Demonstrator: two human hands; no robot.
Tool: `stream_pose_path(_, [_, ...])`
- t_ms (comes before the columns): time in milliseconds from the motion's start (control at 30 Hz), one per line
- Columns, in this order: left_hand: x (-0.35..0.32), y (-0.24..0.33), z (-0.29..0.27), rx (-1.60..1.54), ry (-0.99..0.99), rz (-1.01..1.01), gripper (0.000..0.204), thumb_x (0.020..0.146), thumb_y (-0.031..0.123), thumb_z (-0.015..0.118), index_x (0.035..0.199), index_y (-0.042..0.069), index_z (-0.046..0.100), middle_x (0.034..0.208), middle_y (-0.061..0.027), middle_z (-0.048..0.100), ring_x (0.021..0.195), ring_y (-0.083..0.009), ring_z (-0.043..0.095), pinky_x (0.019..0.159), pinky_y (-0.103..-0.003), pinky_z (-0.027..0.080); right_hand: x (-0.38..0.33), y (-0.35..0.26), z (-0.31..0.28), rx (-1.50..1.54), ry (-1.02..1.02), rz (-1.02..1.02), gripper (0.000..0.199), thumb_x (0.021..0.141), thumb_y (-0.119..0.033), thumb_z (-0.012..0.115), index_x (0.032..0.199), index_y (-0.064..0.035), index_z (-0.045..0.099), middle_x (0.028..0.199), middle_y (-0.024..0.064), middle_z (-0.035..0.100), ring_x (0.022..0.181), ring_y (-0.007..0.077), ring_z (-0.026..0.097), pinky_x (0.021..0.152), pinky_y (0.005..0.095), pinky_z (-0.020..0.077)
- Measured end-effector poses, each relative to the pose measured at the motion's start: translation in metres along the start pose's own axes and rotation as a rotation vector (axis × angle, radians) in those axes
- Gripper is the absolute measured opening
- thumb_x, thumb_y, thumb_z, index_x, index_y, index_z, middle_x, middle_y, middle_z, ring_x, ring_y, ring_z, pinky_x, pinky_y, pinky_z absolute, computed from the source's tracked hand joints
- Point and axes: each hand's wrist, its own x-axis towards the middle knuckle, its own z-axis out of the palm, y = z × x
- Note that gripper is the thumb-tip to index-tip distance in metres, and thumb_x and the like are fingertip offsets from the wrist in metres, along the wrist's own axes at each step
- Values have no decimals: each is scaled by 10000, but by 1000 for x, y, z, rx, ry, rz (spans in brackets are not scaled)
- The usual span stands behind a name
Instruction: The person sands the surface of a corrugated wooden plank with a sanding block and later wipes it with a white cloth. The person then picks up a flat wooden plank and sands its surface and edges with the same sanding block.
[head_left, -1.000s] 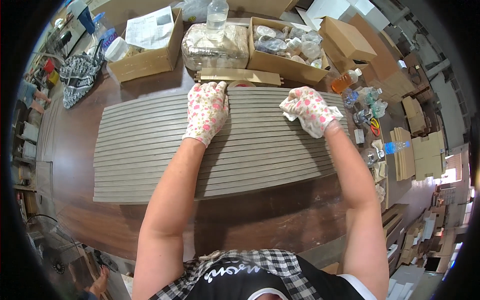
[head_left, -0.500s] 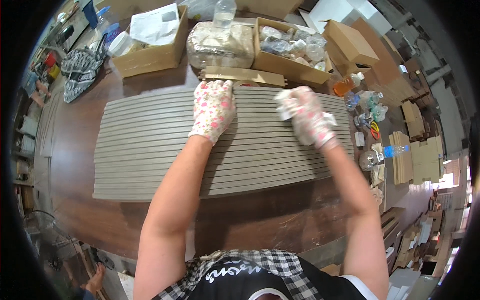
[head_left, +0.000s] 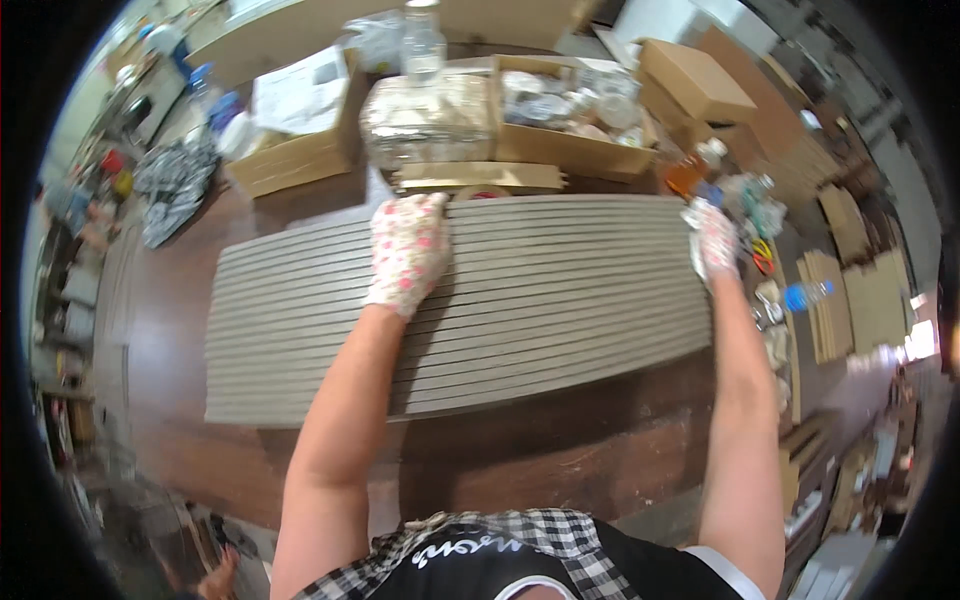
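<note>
Long grey strips (head_left: 540,290) lie side by side in a broad, slightly slanted panel across the brown table (head_left: 560,450). My left hand (head_left: 408,255), in a white glove with pink flowers, rests on the panel, its fingers curled over the far edge left of the middle. At the panel's far right corner is my right hand (head_left: 718,240), in a matching glove and a little blurred. It is closed around a crumpled white cloth (head_left: 695,235), only partly visible beside the fingers.
Behind the strips stand a carton with papers (head_left: 290,165), a tape-wrapped bundle (head_left: 425,125) with a clear bottle on it, and a carton of plastic pieces (head_left: 570,145). Bottles and orange-handled scissors (head_left: 763,257) crowd the right side. A dark patterned bag (head_left: 175,190) lies far left.
My right hand has moved right with the white cloth, from over the strips to their far right corner. My left hand stays at the far edge. The whole view has shifted slightly.
</note>
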Motion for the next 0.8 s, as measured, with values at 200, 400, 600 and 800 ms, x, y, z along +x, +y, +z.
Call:
stream_pose_path(200, [-10, -14, 1, -20, 44, -20, 247, 810, 142, 528, 1028, 74, 621, 945, -117, 628, 952, -302, 580, 918, -444, 398, -79, -166, 91, 68, -74, -482, 362, 971, -220, 461, 1252, -13, 558, 1158, 145, 630, 1051, 265, 599, 947, 348, 441])
stream_pose_path(400, [-14, -31, -26, 47, -215, 122, 521, 920, 402, 486, 1332, 82, 489, 1364, -139, 460, 1305, -296, 378, 1087, -457, 260, -73, -166, 132, -435, -161, -775, 256, 929, -189, 492, 1117, -89, 635, 1051, 95, 653, 981, 279, 601, 885, 381, 455])
stream_pose_path(600, [-103, -200, -168, -1278, 284, -693, 438, 1000, 316, 443, 1335, 36, 471, 1309, -118, 535, 1197, -205, 510, 1048, -349, 382, -70, -167, 124, -442, -158, -800, 272, 946, -176, 476, 1146, -75, 630, 1070, 87, 648, 989, 260, 600, 898, 367, 449])
stream_pose_path(800, [-222, -322, -124, -1420, 346, -958, 701, 991, 551, 170, 1441, 30, 299, 1466, -155, 351, 1358, -264, 314, 1140, -394, 229, -77, -180, 127, -429, -235, -718, 273, 951, -142, 471, 1172, -64, 612, 1110, 88, 632, 1033, 255, 584, 927, 365, 433])
